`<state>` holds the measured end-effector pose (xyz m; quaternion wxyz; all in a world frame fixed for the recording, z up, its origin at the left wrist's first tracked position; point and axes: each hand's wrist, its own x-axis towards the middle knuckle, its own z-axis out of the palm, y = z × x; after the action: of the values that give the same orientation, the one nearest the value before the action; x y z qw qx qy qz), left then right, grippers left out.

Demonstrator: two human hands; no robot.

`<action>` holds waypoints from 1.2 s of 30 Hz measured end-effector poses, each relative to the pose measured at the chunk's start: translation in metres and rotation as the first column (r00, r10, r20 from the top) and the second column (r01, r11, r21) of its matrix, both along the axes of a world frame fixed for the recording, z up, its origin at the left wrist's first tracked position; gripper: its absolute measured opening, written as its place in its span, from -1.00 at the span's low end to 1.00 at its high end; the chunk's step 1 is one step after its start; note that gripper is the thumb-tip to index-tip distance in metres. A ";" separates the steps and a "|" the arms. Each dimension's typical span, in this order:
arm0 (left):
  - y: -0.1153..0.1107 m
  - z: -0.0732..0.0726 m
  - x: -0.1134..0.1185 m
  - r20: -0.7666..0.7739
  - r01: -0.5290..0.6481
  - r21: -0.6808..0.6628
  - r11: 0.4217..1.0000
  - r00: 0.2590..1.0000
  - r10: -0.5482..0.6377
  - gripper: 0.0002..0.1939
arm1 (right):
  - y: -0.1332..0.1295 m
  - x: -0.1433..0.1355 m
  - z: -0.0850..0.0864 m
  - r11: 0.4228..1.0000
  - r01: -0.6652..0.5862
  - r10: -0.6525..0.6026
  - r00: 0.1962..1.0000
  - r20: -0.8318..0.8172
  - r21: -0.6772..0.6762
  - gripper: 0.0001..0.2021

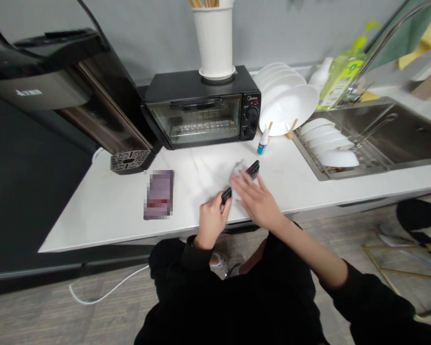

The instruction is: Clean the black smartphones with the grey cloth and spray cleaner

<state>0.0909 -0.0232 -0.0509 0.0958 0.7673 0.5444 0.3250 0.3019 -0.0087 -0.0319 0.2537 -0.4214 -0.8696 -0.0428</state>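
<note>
My left hand (pixel 213 218) is closed around one end of a dark elongated object (pixel 253 169) above the white counter. My right hand (pixel 256 197) lies over the middle of that object, its fingers pressed on a blurred whitish thing (pixel 239 167), perhaps a cloth or tissue. The object's far end, with a small red mark, shows beyond my right fingers; its middle is hidden. A small white bottle with a blue label (pixel 262 143) stands just behind my hands. To the left, a purplish rectangular item (pixel 159 195), partly pixelated, lies on the counter.
Behind are a black toaster oven (pixel 201 103) with a white holder (pixel 214 40) on top and white plates (pixel 287 103) in a rack. A dispenser machine (pixel 104 110) stands left. At right, a sink (pixel 402 139) holds bowls (pixel 328 141), with a green soap bottle (pixel 341 79) behind.
</note>
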 end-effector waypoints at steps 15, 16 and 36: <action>0.000 0.004 0.001 0.057 0.012 -0.021 1.000 0.998 -0.011 -0.75 | 0.013 0.013 -0.010 0.992 0.123 -0.119 0.989 -0.090 0.033 -0.37; 0.000 0.005 0.001 0.071 0.011 -0.031 0.999 0.997 -0.009 -0.75 | 0.012 0.014 -0.010 0.990 0.139 -0.135 0.985 -0.109 0.026 -0.37; 0.008 0.003 -0.002 0.184 0.043 -0.088 0.995 0.983 -0.026 -0.78 | 0.029 -0.003 -0.003 0.983 0.154 -0.137 0.978 -0.156 0.103 -0.62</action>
<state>0.0893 -0.0149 -0.0481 0.1859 0.7386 0.5341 0.3669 0.2987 0.0201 -0.0354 0.3373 -0.4707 -0.8114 -0.0796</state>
